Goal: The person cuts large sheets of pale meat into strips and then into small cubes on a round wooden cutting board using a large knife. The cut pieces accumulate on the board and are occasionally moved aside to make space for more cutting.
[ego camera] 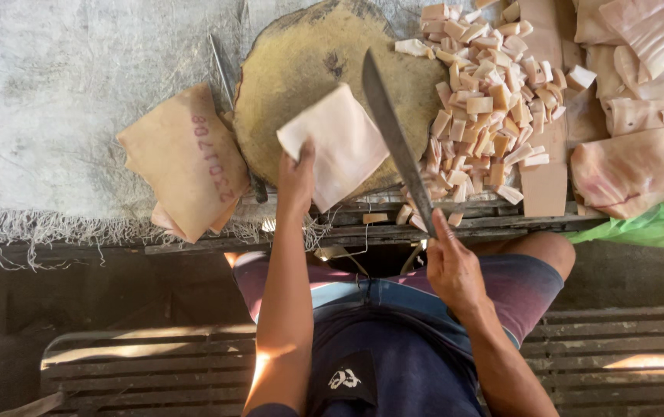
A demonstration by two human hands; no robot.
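My left hand [295,179] grips the near corner of a pale square slab of pork skin [339,143] lying on a round wooden chopping block [293,69]. My right hand [451,266] holds the handle of a long cleaver-like knife [393,135], whose blade points away from me and lies along the slab's right edge. To the right of the block sits a heap of small cut skin pieces [486,100].
A stamped tan skin slab [189,158] hangs over the bench edge at left. Large uncut skin sheets [633,116] lie at right above a green plastic sheet [648,225]. A second thin blade [224,66] lies beside the block. Wooden slats [154,363] are below.
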